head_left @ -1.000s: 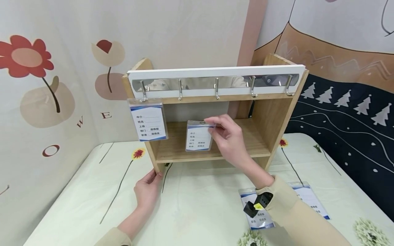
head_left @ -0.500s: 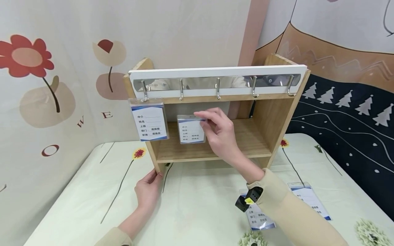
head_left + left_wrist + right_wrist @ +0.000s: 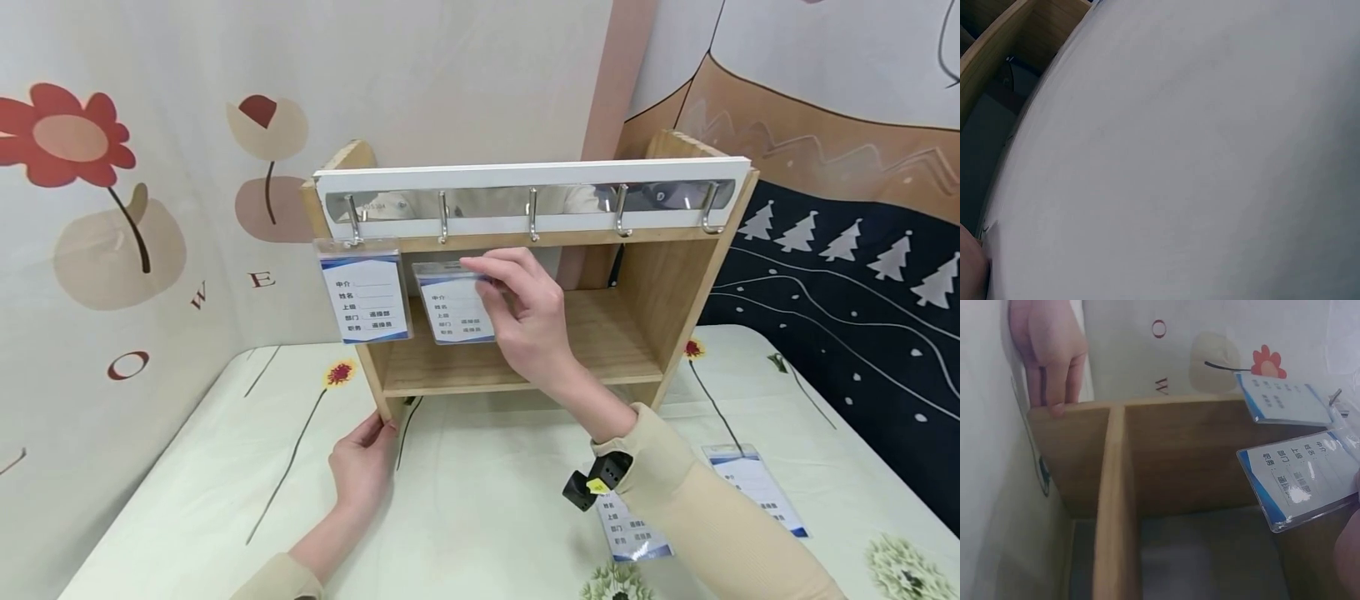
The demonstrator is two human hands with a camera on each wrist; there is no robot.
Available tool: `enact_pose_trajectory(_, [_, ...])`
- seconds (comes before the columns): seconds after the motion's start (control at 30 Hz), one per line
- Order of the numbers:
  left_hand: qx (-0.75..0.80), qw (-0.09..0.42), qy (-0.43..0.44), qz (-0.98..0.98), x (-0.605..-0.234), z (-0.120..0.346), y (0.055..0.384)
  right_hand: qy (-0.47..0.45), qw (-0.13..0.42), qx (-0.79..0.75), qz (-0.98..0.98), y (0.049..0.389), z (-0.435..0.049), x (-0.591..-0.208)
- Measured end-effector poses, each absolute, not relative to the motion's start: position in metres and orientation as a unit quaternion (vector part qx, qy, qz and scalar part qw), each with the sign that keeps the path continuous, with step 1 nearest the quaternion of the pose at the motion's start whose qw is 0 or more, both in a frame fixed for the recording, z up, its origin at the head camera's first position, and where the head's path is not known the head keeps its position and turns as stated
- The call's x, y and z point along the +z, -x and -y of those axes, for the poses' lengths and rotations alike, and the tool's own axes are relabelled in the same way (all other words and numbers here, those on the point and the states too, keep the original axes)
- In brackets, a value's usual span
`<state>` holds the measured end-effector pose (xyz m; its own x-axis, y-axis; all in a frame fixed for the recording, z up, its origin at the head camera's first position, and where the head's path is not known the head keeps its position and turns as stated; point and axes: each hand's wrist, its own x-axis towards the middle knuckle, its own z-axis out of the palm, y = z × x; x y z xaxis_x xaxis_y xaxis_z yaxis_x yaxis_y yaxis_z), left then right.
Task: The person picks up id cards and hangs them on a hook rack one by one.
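Between thumb and fingers my right hand point(image 3: 528, 317) pinches the upper right edge of a clear-sleeved badge point(image 3: 452, 307), just below the second hook point(image 3: 442, 218) from the left. The badge's face, with blue-edged printed card, points toward me; in the right wrist view the badge point(image 3: 1300, 478) tilts beside the hung one. Another badge point(image 3: 365, 298) hangs from the leftmost hook point(image 3: 351, 220). My left hand point(image 3: 363, 467) grips the lower front edge of the wooden shelf's left side point(image 3: 375, 383); the right wrist view shows that hand point(image 3: 1054, 347) with its fingers on the board.
A white hook rail point(image 3: 487, 177) with several metal hooks runs across the top front of the wooden shelf point(image 3: 525, 379). On the flowered cloth point(image 3: 465, 500) at right lie two more badges, one point(image 3: 633, 529) partly under my right forearm, the other point(image 3: 757, 487) farther right.
My right hand has carried the pinched badge up and left, from in front of the shelf board to just under the second hook. The left hand stays on the shelf's side.
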<state>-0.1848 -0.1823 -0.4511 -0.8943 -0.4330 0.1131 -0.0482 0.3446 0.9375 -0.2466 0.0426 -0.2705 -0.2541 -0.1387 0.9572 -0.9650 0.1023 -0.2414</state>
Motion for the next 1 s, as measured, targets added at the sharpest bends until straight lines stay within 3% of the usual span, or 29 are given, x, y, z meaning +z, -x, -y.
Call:
enact_pose_trajectory(0.47, [-0.568,0.168,-0.153,0.791,-0.450,0.181,0.185,-0.465,0.481,0.453,0.589,0.243,-0.031,-0.249])
enact_pose_trajectory(1.0, [-0.553,0.170,-0.153,0.801,-0.450,0.181,0.184,-0.447,0.498,0.434,0.603,0.240,-0.030,-0.245])
